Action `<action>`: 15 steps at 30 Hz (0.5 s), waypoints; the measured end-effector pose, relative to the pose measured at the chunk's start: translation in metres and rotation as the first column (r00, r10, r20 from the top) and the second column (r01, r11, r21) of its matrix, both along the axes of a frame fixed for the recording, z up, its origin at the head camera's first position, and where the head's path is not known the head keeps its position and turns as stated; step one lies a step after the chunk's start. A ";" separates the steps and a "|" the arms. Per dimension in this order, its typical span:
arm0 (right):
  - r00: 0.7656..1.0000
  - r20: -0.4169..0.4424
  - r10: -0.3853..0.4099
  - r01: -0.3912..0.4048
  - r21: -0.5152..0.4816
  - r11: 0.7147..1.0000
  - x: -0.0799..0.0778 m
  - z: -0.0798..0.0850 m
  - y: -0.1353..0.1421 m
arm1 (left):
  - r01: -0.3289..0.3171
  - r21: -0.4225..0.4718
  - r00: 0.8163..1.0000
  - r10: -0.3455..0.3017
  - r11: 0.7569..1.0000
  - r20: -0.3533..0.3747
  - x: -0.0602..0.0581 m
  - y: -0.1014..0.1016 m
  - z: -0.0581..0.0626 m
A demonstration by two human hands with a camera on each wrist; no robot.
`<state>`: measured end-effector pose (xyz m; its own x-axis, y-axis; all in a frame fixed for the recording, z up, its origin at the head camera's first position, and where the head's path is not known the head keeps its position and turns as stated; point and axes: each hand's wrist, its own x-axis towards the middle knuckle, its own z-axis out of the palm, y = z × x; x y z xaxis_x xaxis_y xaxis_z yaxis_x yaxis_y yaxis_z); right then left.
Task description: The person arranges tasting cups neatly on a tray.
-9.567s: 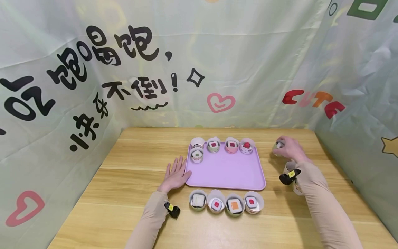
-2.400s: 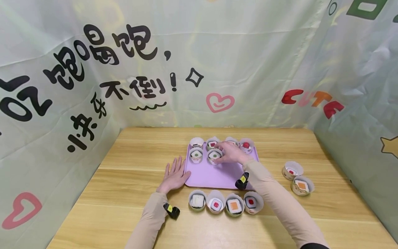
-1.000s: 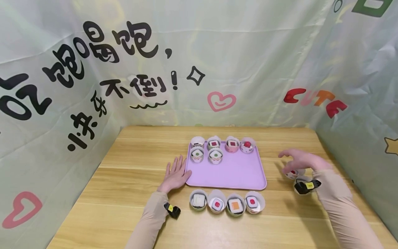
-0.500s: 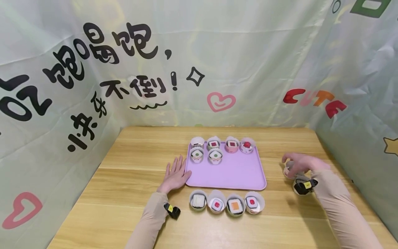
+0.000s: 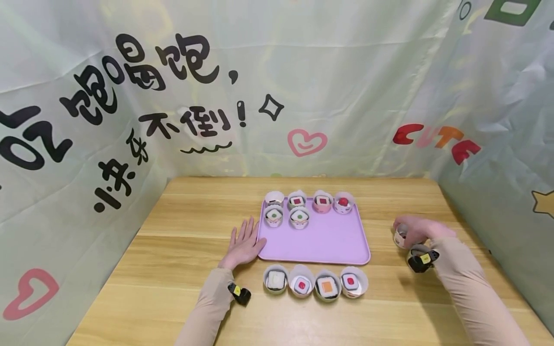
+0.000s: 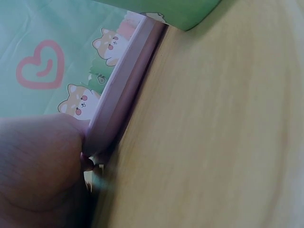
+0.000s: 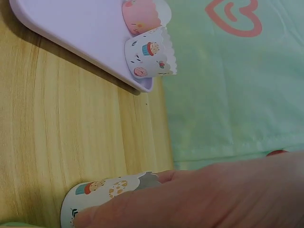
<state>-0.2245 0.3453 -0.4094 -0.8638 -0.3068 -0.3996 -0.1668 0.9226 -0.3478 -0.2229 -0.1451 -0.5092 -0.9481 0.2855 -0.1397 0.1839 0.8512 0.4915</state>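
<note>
Pinching a cupcake-print paper cup [image 7: 102,195] between thumb and fingers, the right hand [image 5: 420,229] has another cup [image 5: 418,249] close under its wrist. Left of that hand lies the lavender tray [image 5: 329,240], whose edge the left hand [image 5: 243,247] touches, fingers spread.

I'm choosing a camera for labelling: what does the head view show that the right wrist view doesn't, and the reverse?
Only the head view: the left hand touching the purple tray, and the orange-topped piece.
Only the right wrist view: a legible cupcake print on the corner cup.
Both: the purple tray, right hand and gripped cup.
</note>
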 end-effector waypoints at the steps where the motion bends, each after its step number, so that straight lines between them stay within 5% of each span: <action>1: 1.000 0.000 -0.002 0.002 0.000 1.000 0.000 0.000 0.000 | 0.001 0.000 1.000 -0.001 1.000 0.001 0.000 0.000 0.000; 15: 1.000 -0.003 -0.028 0.028 0.003 1.000 0.000 -0.003 -0.001 | 0.005 0.007 1.000 -0.005 1.000 -0.016 0.001 0.000 0.001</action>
